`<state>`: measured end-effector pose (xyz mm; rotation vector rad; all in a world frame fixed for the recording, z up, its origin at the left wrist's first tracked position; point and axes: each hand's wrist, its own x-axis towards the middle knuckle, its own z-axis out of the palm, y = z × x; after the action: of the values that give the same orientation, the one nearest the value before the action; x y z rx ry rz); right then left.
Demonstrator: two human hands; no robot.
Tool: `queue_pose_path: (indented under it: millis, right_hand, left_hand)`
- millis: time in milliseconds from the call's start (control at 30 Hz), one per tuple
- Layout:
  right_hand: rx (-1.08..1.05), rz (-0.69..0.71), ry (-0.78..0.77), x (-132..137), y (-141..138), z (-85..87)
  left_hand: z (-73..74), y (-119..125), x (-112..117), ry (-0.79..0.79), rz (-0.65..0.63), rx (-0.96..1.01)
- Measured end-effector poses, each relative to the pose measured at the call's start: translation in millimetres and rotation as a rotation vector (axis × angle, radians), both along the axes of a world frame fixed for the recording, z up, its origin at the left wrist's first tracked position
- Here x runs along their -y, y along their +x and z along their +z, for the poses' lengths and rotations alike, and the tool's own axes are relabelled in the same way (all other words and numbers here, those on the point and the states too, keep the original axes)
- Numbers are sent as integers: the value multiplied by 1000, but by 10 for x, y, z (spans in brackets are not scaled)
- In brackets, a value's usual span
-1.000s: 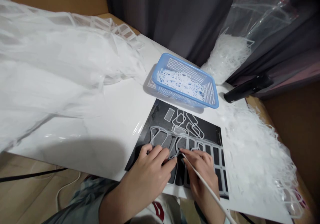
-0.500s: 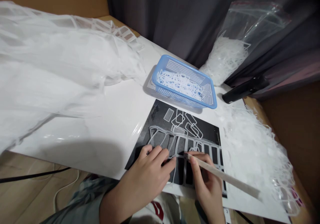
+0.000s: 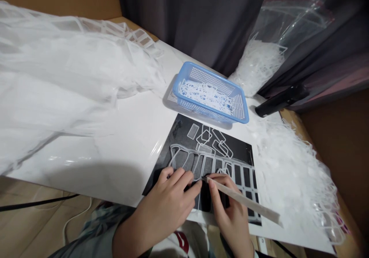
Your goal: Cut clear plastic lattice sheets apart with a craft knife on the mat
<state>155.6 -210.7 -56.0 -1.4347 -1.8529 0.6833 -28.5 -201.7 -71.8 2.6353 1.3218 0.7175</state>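
While my left hand [image 3: 170, 199] lies open (fingers spread) on the lattice [image 3: 207, 154], my right hand [image 3: 227, 212] grips a stick [image 3: 245, 201].

Both hands bare in shot: left hand [image 3: 168, 202], right hand [image 3: 230, 213]. Left forearm uncovered up to loose grey-blue sleeve [image 3: 85, 244] at bottom edge, soft folds. Between the arms, white top [image 3: 191, 246] with red printed mark [image 3: 182, 242]. Pale patterned cloth [image 3: 99, 215], teal with pink flecks, beside sleeve.
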Motion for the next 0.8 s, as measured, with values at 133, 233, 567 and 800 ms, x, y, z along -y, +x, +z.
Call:
queue_pose_path:
  millis: [133, 233, 567, 800]
  right_hand:
    - [9, 14, 16, 19, -22, -1]
    - [23, 1, 32, 31, -57, 3]
    - [46, -42, 66, 57, -58, 6]
    - [154, 152, 16, -32, 167, 95]
  left_hand:
    - [-4, 10, 2, 15, 29, 4]
    - [-2, 25, 3, 9, 72, 21]
    - [10, 38, 0, -5, 84, 29]
    - [-3, 20, 20, 85, 57, 3]
